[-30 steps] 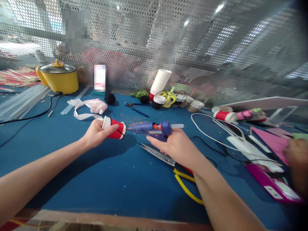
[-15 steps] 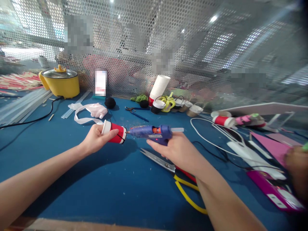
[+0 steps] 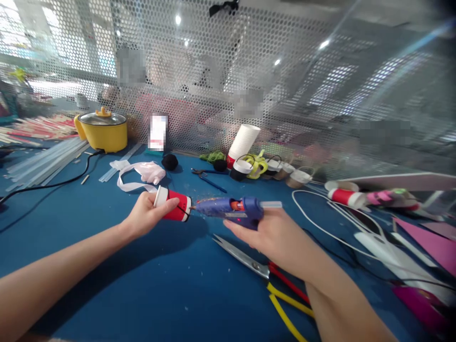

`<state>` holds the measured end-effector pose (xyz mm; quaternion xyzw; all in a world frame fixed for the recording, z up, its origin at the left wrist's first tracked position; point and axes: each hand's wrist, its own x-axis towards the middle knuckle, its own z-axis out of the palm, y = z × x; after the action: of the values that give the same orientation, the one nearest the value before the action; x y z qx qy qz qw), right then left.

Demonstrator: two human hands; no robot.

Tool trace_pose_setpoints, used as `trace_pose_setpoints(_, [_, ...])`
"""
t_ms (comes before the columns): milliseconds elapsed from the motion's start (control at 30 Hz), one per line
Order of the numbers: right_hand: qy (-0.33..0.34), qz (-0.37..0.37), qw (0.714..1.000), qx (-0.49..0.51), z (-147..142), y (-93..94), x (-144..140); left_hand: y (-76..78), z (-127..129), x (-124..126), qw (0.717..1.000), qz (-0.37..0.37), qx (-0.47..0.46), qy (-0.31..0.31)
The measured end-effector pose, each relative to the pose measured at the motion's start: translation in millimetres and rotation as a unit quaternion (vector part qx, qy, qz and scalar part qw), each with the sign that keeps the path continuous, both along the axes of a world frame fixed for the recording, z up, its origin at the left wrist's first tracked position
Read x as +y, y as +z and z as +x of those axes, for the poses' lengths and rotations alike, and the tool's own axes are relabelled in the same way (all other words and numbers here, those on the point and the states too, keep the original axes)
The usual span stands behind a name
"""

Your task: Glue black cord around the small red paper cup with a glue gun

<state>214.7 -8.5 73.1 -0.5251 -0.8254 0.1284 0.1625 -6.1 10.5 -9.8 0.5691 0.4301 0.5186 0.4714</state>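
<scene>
My left hand (image 3: 147, 214) grips a small red paper cup (image 3: 175, 210) with white rims, held on its side above the blue table (image 3: 149, 285). My right hand (image 3: 276, 237) holds a blue hot glue gun (image 3: 231, 209) level, its nozzle touching the cup's right-hand rim. A clear glue stick pokes out of the gun's back end. Scissors (image 3: 261, 273) with red and yellow handles lie on the table just under my right wrist.
A yellow pot (image 3: 102, 130) stands at the back left beside clear glue sticks (image 3: 42, 161) and a black cable. A white ribbon (image 3: 138, 173), a stack of white cups (image 3: 244, 142), small finished cups, white cord and pink sheets (image 3: 431, 244) lie along a perforated metal screen.
The view has tilted up and shifted left, so everything sits lower and further right in the picture. Both hands keep the cup and glue gun together. The other person's hand at the right edge is gone from view.
</scene>
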Motion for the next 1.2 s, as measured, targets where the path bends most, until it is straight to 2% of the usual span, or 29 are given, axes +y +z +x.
trace_pose_setpoints(200, [0.025, 0.018, 0.999, -0.020, 0.3, -2.2, -0.9, -2.0, 0.6, 2.0, 0.998, -0.039, -0.031, 0.027])
trace_pose_setpoints(333, [0.017, 0.030, 0.999, -0.007, -0.6, -3.1, -0.4, -1.4, 0.7, 1.8, 0.999, -0.029, -0.036, 0.015])
trace_pose_setpoints(467, [-0.006, 0.029, 0.999, 0.014, -3.5, -1.4, 0.1, -1.1, 0.0, 0.7, 0.999, 0.012, -0.003, 0.030])
trace_pose_setpoints(667, [-0.006, 0.037, 0.999, 0.020, -3.7, 0.4, -0.4, -2.3, -1.3, -1.6, 0.993, 0.105, 0.046, 0.034])
trace_pose_setpoints(967, [-0.037, 0.022, 0.999, 0.030, -5.3, 3.7, 2.3, -2.3, -3.7, -4.4, 0.955, 0.261, 0.137, 0.012])
trace_pose_setpoints(1067, [-0.038, 0.020, 0.998, 0.035, -5.1, 3.5, 2.5, -2.4, -3.7, -4.0, 0.949, 0.279, 0.146, 0.011])
trace_pose_setpoints(1200, [-0.036, 0.008, 0.999, 0.035, -4.6, 3.9, 0.6, -2.9, -4.0, -3.6, 0.951, 0.266, 0.159, 0.017])
